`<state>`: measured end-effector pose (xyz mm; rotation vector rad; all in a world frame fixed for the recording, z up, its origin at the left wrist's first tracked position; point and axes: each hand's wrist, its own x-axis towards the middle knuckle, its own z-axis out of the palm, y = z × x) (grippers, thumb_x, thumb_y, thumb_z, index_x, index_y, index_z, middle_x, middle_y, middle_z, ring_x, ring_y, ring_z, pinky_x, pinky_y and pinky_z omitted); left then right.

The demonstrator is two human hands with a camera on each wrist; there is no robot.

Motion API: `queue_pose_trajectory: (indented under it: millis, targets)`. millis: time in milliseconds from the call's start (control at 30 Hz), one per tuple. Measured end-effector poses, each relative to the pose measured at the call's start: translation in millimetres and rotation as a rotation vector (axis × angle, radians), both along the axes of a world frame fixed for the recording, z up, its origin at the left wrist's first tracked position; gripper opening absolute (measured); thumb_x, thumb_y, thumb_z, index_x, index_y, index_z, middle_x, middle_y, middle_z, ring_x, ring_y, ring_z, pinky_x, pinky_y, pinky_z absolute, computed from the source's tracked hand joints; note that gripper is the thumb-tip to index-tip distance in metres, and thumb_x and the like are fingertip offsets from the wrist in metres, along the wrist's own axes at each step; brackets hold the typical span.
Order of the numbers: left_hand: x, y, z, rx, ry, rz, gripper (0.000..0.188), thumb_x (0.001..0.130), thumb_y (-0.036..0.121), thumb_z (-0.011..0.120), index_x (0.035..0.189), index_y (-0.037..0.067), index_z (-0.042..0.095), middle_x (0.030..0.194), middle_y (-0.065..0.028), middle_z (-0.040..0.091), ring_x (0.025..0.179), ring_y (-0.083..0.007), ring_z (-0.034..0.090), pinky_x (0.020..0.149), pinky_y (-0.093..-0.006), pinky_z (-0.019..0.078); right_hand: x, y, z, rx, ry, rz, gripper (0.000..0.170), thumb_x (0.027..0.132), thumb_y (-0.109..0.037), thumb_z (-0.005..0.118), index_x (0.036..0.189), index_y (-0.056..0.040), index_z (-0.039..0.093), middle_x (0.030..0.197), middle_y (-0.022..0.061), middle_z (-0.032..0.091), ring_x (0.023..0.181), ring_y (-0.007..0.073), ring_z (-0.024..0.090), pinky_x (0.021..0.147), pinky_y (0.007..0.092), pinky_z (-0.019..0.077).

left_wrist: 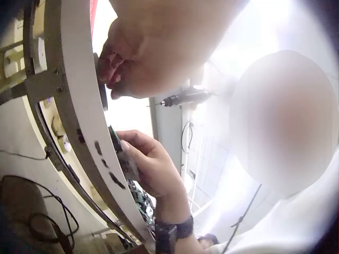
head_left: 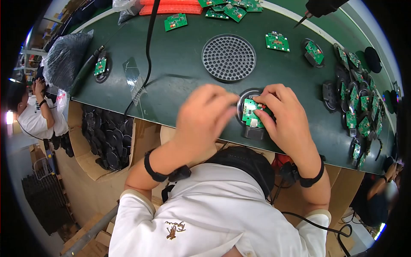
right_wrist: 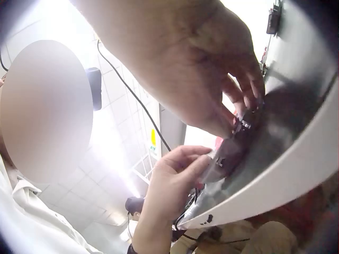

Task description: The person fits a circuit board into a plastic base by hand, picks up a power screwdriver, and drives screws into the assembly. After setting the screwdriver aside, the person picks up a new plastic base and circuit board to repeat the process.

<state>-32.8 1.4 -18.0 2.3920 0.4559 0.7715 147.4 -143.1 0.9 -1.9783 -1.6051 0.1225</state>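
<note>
In the head view a green circuit board [head_left: 252, 112] lies in a round black housing [head_left: 240, 115] near the table's front edge. My right hand [head_left: 287, 116] grips the board's right side, thumb on its face and fingers at its upper edge. Motion blurs my left hand [head_left: 204, 112], its fingers curled and thumb and forefinger close together, fingertips right at the housing's left rim. In the right wrist view the left hand [right_wrist: 179, 172] has thumb and forefinger at the housing's edge; I cannot tell whether something small is between them.
A black round tray of small holes [head_left: 229, 58] stands beyond the hands. Loose green boards [head_left: 277, 42] lie farther back, and a pile of assembled units [head_left: 353, 94] fills the right. An electric screwdriver [head_left: 321, 8] hangs at upper right. A black cable [head_left: 149, 47] crosses the left side.
</note>
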Motion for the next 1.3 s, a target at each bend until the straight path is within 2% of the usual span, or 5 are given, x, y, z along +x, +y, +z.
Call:
queue_pose_trajectory:
  millis: [700,833,1100,1167,1300]
  targets:
    - [16,28,-23,0.094,0.072,0.148,0.012,0.083,0.016,0.080,0.090,0.011,0.072,0.087,-0.0035,0.065,0.088,-0.0270,0.066,0.071,-0.0430,0.0539,85,57,122,0.674,0.632,0.112,0.068,0.108,-0.038,0.060,0.155,0.0049,0.038,0.142,0.0210,0.060,0.138,0.0317,0.056,0.114,0.0462,0.0468]
    - [7,32,-13,-0.294,0.007,0.074,0.009,0.091,0.003,0.074,0.100,0.003,0.070,0.086,-0.0052,0.070,0.080,-0.0183,0.069,0.069,-0.0321,0.0536,40,85,144,0.852,0.669,0.066,0.043,0.102,-0.013,0.066,0.140,0.0020,0.052,0.093,0.0065,0.067,0.082,0.0157,0.066,0.075,0.0315,0.0540]
    - [11,31,3,-0.904,0.047,-0.167,0.003,0.099,0.002,0.070,0.101,0.000,0.070,0.088,-0.0032,0.073,0.083,-0.0093,0.071,0.073,-0.0229,0.0561,27,75,148,0.960,0.956,0.082,0.040,0.107,-0.025,0.058,0.136,0.0027,0.051,0.085,0.0087,0.063,0.072,0.0155,0.061,0.068,0.0312,0.0517]
    - [16,28,3,-1.048,0.001,-0.175,0.007,0.098,0.001,0.071,0.104,-0.002,0.071,0.094,-0.0059,0.076,0.089,-0.0112,0.074,0.075,-0.0236,0.0574,73,62,137,0.440,1.251,0.936,0.061,0.112,-0.040,0.050,0.150,0.0056,0.041,0.127,0.0181,0.061,0.117,0.0304,0.063,0.109,0.0465,0.0485]
    - [27,25,-1,-1.055,-0.092,-0.238,0.011,0.097,0.000,0.071,0.108,-0.003,0.073,0.099,-0.0084,0.078,0.093,-0.0131,0.075,0.077,-0.0253,0.0587,60,53,127,0.648,1.000,0.529,0.041,0.109,-0.021,0.055,0.138,0.0071,0.051,0.115,0.0210,0.068,0.105,0.0283,0.071,0.092,0.0397,0.0579]
